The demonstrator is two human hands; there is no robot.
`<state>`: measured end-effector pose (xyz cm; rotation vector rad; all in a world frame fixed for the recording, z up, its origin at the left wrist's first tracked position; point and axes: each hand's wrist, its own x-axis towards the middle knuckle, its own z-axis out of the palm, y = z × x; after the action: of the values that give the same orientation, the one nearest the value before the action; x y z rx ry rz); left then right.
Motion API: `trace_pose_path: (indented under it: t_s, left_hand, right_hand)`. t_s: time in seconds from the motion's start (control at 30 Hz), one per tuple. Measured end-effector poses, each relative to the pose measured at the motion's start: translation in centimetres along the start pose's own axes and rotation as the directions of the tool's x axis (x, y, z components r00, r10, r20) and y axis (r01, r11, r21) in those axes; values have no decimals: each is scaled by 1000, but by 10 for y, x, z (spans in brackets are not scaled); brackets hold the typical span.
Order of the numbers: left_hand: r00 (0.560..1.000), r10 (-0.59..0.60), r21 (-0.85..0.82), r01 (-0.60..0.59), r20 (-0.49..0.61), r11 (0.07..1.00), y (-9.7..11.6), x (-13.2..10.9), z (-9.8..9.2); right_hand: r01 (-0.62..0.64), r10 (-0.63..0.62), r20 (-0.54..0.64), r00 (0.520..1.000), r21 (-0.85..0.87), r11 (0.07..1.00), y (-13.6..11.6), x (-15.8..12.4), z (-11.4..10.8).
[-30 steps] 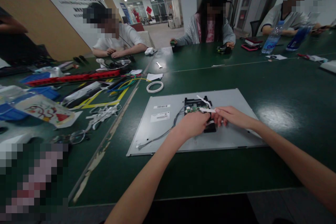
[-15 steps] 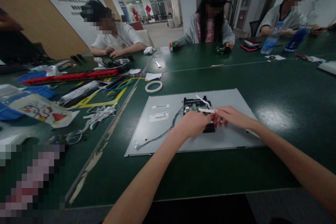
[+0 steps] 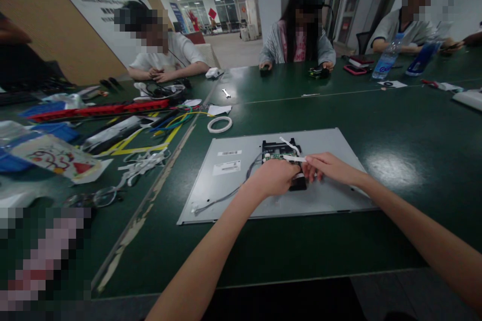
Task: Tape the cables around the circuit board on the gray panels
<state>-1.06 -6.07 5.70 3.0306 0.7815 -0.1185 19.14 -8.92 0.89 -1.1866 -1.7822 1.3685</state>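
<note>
A grey flat display panel (image 3: 226,188) lies back side up on the green table. On it sits a black bracket (image 3: 269,146) with a green circuit board, partly covered by my hands. My left hand (image 3: 276,176) is closed over the board, its fingertips hidden, so what they grip does not show. From the left, my right hand (image 3: 329,166) meets it, thumb and fingers pinching the end of a white flat strip (image 3: 292,158). Another white strip (image 3: 289,145) curls above the bracket. A grey cable (image 3: 229,194) runs left across the panel, beside paper labels (image 3: 227,167).
A white tape roll (image 3: 219,124) and a small wrench (image 3: 226,94) lie beyond the panel. At left are glasses (image 3: 105,196), white cords (image 3: 145,164), a printed bag (image 3: 56,158) and a red strip (image 3: 98,109). Several people sit opposite, near water bottles (image 3: 387,57).
My hands stay nearly in place over the board, with only slight finger movement. Across the table, one person's hand has shifted right with a small object.
</note>
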Motion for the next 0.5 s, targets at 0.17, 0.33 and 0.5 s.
trace_pose_path:
  t_s: [0.17,0.33,0.5]
  left_hand:
    - [997,-64,-110,67,35,992,-7,0,3]
    - [995,-93,-174,97,33,980,-7,0,5]
    - [990,-142,-192,144,27,971,-5,1,4]
  right_hand:
    - [-4,4,5,1000,8,1000,-2,0,1]
    - [-14,14,3,1000,8,1000,-4,0,1]
    - [-8,8,12,1000,2,1000,-3,0,1]
